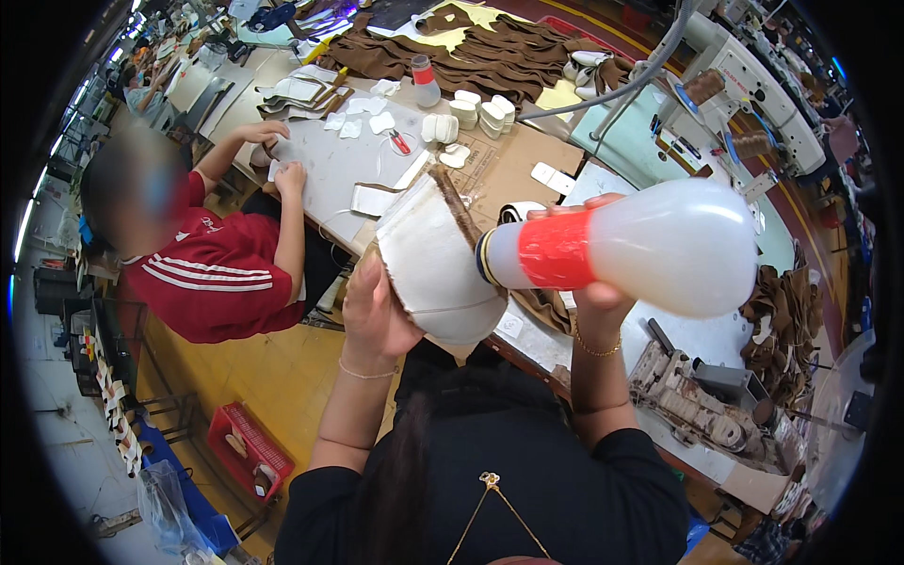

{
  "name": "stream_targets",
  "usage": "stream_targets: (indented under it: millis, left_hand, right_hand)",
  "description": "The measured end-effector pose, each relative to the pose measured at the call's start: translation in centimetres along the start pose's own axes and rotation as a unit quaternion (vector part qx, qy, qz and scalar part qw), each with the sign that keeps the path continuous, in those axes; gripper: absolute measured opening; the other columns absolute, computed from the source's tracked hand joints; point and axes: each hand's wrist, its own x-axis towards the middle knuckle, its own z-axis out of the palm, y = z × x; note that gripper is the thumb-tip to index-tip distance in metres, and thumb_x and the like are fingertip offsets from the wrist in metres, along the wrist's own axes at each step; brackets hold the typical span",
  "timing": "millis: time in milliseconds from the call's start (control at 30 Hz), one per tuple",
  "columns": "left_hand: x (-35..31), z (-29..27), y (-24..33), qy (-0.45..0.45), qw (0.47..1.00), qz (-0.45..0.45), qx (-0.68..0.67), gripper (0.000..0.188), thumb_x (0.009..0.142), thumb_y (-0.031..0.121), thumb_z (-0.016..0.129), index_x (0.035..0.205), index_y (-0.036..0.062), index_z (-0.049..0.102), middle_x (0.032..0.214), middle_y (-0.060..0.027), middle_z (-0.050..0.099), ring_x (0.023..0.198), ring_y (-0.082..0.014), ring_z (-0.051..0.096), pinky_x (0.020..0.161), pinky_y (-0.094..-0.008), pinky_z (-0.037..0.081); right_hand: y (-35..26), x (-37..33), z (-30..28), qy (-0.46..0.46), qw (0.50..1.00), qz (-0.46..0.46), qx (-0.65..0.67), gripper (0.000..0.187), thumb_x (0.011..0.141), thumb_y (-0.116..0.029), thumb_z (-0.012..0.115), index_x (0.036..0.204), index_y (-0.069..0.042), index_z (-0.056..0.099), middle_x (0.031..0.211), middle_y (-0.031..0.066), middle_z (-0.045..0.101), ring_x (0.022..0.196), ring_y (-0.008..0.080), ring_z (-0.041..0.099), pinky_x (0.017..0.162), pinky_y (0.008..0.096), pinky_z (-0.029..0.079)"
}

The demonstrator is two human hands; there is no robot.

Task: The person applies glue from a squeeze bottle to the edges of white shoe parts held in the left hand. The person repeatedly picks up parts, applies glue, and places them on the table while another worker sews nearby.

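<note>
From where I stood, a person in a black shirt held a large bottle (673,245) in the right hand (605,299) and a curved white piece (441,264) in the left hand (375,306), both in front of the chest and above the near side of the table (372,169). The bottle was cloudy and translucent, with a red band; it lay on its side in the air, its dark-rimmed neck pointing left. The mouth was right at the white piece's brown-edged side, though I could not tell whether they touched, nor how full the bottle was. The right hand was wrapped around the bottle near the band. The left hand gripped the lower left edge of the white piece, its thumb in view and its fingers mostly hidden.

Farther back, a second bottle (426,85), also red-banded, stood upright on the table, looking pale inside. Near it were stacks of white pads (464,115) and a pair of red snips (400,142). On the floor at the left, a red basket (259,435) held a few brown and pale items. Just left of the table, a co-worker (212,282) in a red shirt handled a small pale piece.
</note>
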Motion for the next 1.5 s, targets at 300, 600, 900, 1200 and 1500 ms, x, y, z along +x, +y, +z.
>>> stream_targets:
  millis: [300, 600, 900, 1200, 1500]
  left_hand:
    - [1.0, 3.7, -0.6, -0.013, 0.997, -0.079, 0.012, 0.085, 0.083, 0.064, 0.031, 0.136, -0.0017, 0.018, 0.138, -0.0178, 0.03, 0.126, -0.0274, 0.032, 0.105, -0.0385, 0.023]
    - [1.3, 1.8, -1.4, -0.111, 0.977, -0.105, -0.151, 0.095, 0.078, 0.073, 0.026, 0.137, -0.0008, 0.016, 0.139, -0.0171, 0.028, 0.127, -0.0271, 0.03, 0.103, -0.0382, 0.026]
    - [1.7, 3.2, -0.1, -0.033, 0.991, -0.078, -0.106, 0.106, 0.069, 0.082, 0.02, 0.138, 0.0021, 0.016, 0.141, -0.0146, 0.024, 0.129, -0.027, 0.026, 0.105, -0.0428, 0.019]
    - [1.6, 2.3, -0.2, -0.052, 0.989, -0.086, -0.104, 0.107, 0.068, 0.083, 0.026, 0.139, 0.003, 0.014, 0.142, -0.0156, 0.022, 0.129, -0.0316, 0.025, 0.104, -0.0453, 0.02]
    - [1.3, 1.7, -1.3, -0.039, 0.992, -0.055, 0.103, 0.109, 0.066, 0.083, 0.028, 0.139, 0.0038, 0.014, 0.143, -0.0115, 0.023, 0.13, -0.024, 0.024, 0.105, -0.0417, 0.02]
  right_hand:
    - [1.7, -1.1, -0.2, -0.061, 0.961, -0.113, -0.244, 0.074, 0.064, -0.053, 0.069, 0.112, -0.001, 0.048, 0.106, 0.0091, 0.055, 0.096, 0.021, 0.055, 0.085, 0.0366, 0.045]
    - [2.1, 1.0, -1.0, -0.102, 0.976, 0.039, -0.19, 0.041, 0.073, -0.019, 0.072, 0.109, -0.006, 0.057, 0.11, 0.0031, 0.056, 0.103, 0.0171, 0.051, 0.092, 0.0349, 0.039]
    - [2.5, 0.7, -1.6, -0.138, 0.983, 0.043, -0.108, 0.05, 0.075, -0.043, 0.066, 0.111, -0.01, 0.057, 0.109, 0.0033, 0.059, 0.099, 0.0161, 0.056, 0.088, 0.0338, 0.044]
    - [2.5, 0.7, -2.6, -0.133, 0.958, -0.128, -0.22, 0.049, 0.073, -0.032, 0.071, 0.109, -0.004, 0.054, 0.105, 0.0074, 0.059, 0.098, 0.0187, 0.056, 0.089, 0.032, 0.043]
    - [0.2, 2.0, 0.6, -0.078, 0.98, -0.088, -0.163, 0.072, 0.057, -0.036, 0.082, 0.11, -0.003, 0.046, 0.101, 0.0096, 0.058, 0.095, 0.0235, 0.057, 0.087, 0.0367, 0.046]
